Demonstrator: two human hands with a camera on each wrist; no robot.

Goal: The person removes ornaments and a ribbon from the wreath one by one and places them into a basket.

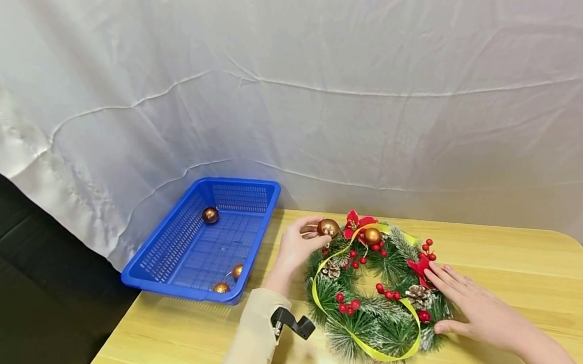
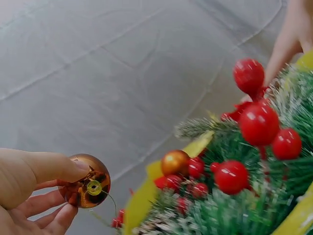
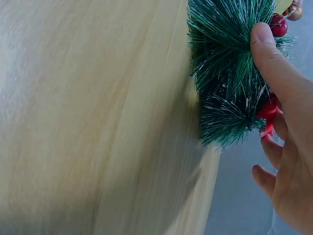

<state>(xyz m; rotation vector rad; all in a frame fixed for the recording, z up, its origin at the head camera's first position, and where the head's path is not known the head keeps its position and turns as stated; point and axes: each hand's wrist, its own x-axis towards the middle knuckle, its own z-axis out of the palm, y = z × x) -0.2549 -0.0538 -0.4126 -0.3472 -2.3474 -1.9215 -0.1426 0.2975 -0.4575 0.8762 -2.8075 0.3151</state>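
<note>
My left hand (image 1: 297, 249) pinches a shiny copper-coloured bauble (image 1: 329, 228) at the upper left edge of the green wreath (image 1: 385, 331). In the left wrist view the bauble (image 2: 101, 178) shows its gold cap, and a thin loop of string hangs from it. My right hand (image 1: 481, 311) rests on the wreath's right side with fairly straight fingers, its thumb (image 3: 274, 58) touching the needles. A second copper bauble (image 1: 373, 235) sits at the wreath's top beside a red flower (image 1: 356, 224). Yellow ribbon (image 1: 317, 294), pine cones (image 1: 420, 296) and red berries (image 1: 350, 307) also dress the wreath.
A blue plastic basket (image 1: 261, 230) stands to the left on the wooden table (image 1: 523, 255). Inside it lie a dark copper bauble (image 1: 210, 214) and two lighter ones (image 1: 221, 288). Pale cloth (image 1: 343, 115) hangs behind the table.
</note>
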